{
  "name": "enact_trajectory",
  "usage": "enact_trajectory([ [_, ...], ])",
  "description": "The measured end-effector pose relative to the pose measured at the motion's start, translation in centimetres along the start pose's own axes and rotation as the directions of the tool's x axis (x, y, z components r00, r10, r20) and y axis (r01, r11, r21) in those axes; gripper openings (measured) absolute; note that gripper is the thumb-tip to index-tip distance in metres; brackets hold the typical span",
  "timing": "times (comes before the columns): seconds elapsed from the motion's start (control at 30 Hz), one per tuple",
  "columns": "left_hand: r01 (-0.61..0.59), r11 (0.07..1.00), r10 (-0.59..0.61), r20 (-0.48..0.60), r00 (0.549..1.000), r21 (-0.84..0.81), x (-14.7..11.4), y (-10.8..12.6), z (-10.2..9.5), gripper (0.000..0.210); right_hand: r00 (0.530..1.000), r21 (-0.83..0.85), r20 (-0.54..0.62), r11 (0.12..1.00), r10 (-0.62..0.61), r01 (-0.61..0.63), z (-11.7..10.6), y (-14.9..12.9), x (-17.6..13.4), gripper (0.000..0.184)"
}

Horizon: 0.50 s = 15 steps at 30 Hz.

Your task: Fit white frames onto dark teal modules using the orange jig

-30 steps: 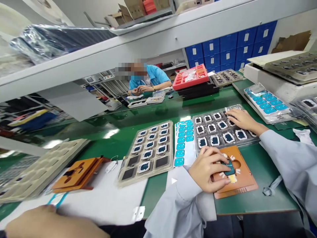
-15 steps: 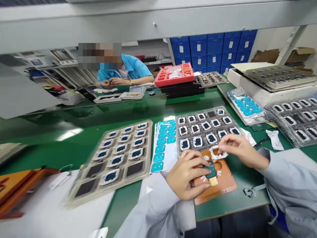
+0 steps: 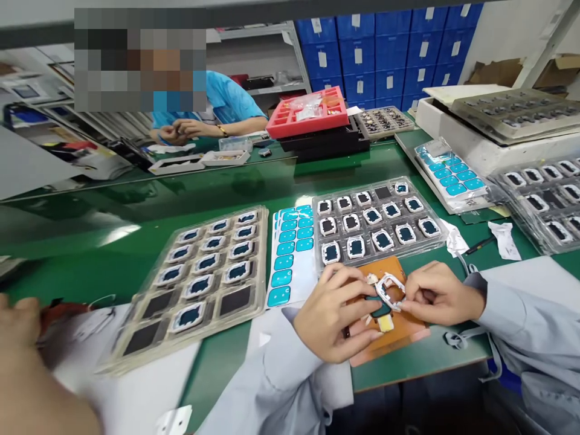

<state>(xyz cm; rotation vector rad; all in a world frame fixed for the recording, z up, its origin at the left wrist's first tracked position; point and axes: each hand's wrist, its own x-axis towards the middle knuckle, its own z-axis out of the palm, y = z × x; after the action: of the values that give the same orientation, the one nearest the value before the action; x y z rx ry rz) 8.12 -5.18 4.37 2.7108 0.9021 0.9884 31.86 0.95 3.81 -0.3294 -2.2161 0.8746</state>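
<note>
A worker's two hands meet over an orange jig (image 3: pixel 399 329) at the near edge of the green table (image 3: pixel 226 187). The right hand (image 3: pixel 437 294) pinches a small white frame (image 3: pixel 389 288) between thumb and fingertips, fingers curled tight, holding it tilted just above the jig's dark centre piece (image 3: pixel 379 307). The left hand (image 3: pixel 333 311) lies half-closed on the jig, its fingertips touching the frame's other side, apparently to steady jig and part together. Just beyond the jig sits a tray (image 3: pixel 376 220) of like frames, one far pocket bare, within easy reach. Beside it lies a sheet of blue stickers (image 3: pixel 290 254), then a second tray (image 3: pixel 203 272) toward the left. The jig overhangs little free table at the near edge; open green surface lies mostly in the middle, beyond the trays. More trays crowd the right edge (image 3: pixel 544 199). A person in a blue shirt (image 3: pixel 226 99) works at the far side. A blurred hand (image 3: pixel 27 368) fills the near left corner.
</note>
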Motion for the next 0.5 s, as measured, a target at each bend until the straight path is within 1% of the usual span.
enact_trajectory([
  [0.03, 0.003, 1.0, -0.003, 0.001, 1.0, 0.013, 0.1, 0.0, 0.0, 0.023, 0.999, 0.006, 0.016, 0.999, -0.038, 0.038, -0.4, 0.0, 0.1, 0.016],
  [0.1, 0.01, 0.999, -0.01, -0.001, 1.0, 0.039, 0.1, 0.0, 0.0, 0.023, 0.996, -0.018, 0.052, 0.997, -0.071, 0.072, -1.4, 0.3, 0.5, 0.011],
  [0.2, 0.017, 0.997, -0.016, -0.013, 1.0, 0.078, 0.1, -0.2, 0.2, 0.025, 0.98, -0.065, 0.16, 0.989, -0.119, 0.131, -2.9, 1.2, 1.2, 0.018],
  [0.3, 0.018, 0.994, -0.016, -0.018, 1.0, 0.107, -0.1, -0.4, 0.5, 0.027, 0.96, -0.071, 0.245, 0.985, -0.135, 0.156, -3.4, 2.3, 1.3, 0.014],
  [0.4, 0.026, 0.992, -0.021, -0.042, 0.999, 0.123, -0.2, -0.4, 0.5, 0.024, 0.965, -0.088, 0.239, 0.988, -0.106, 0.13, -3.0, 2.7, 1.0, 0.018],
  [0.5, 0.051, 0.989, -0.037, -0.101, 0.994, 0.136, -0.1, -0.2, 0.2, 0.019, 0.98, -0.125, 0.193, 0.989, -0.056, 0.081, -2.6, 2.5, 0.8, 0.033],
])
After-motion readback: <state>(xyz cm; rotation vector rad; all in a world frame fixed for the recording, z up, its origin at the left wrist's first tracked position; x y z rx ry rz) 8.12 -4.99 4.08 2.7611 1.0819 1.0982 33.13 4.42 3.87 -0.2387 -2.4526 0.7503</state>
